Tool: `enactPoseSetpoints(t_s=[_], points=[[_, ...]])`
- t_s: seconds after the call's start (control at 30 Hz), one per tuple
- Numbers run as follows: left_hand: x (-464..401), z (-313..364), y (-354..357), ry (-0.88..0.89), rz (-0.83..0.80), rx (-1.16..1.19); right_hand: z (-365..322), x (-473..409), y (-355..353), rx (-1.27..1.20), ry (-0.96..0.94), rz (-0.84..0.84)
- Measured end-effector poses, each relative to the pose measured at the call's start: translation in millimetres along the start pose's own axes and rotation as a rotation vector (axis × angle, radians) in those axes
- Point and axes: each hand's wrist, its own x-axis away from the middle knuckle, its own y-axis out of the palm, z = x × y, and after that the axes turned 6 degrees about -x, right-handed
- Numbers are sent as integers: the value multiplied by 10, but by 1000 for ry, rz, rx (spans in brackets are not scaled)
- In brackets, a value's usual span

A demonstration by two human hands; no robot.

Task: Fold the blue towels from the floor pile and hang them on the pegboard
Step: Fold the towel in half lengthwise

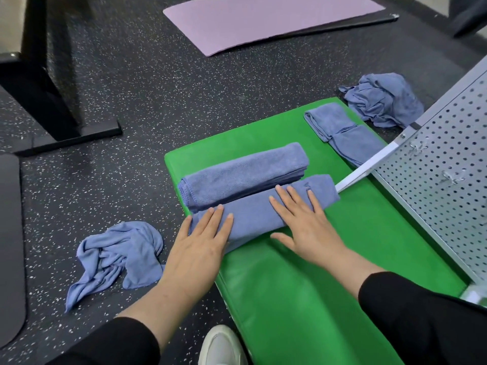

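Observation:
A folded blue towel (pixel 253 214) lies across the near part of a green pad (pixel 316 285). My left hand (pixel 200 246) presses flat on its left end, and my right hand (pixel 303 222) presses flat on its right half, fingers straight. A second folded blue towel (pixel 242 175) lies just behind it. A third folded towel (pixel 340 130) sits at the pad's far right corner. Crumpled blue towels lie on the floor, one at the left (pixel 118 256) and one at the far right (pixel 382 100). The grey pegboard (pixel 442 164) stands at the right.
A purple mat (pixel 263 19) lies on the speckled floor at the back. A black stand base (pixel 60 111) is at the left, and a dark mat edge (pixel 10 246) at the far left. A white shoe (pixel 221 346) shows at the bottom.

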Motion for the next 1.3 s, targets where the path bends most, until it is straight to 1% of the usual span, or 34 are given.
enactPoseSetpoints(t_s=[0.13,0.3,0.37,0.5,0.53,0.6,0.67,0.77,0.87,1.07,1.2,1.3], points=[[35,-22,12,2,-24,0,217,-81,-49,4,28,-48],[59,-37,39,4,-27,-4,497,-127,-183,13,55,-180],[58,-34,20,-12,-58,22,569,-122,-217,-5,65,-236],[83,-35,20,-34,-194,94,589,-189,-248,-9,55,-333],[88,-29,14,-37,-193,95,586,-215,-262,-33,59,-348],[70,-20,-17,-43,-176,101,577,-251,-292,-82,67,-335],[38,-9,-72,-62,-126,93,561,-250,-321,-108,71,-254],[9,-1,-93,-27,33,42,526,-199,-337,-29,58,-177],[2,-4,-93,29,80,25,493,-146,-345,12,63,-166],[13,10,-162,12,46,21,429,-119,-404,-17,89,-156],[55,4,-237,17,15,12,344,-150,-461,-19,103,-178],[71,-24,-293,0,11,14,285,-183,-511,-46,113,-150]])
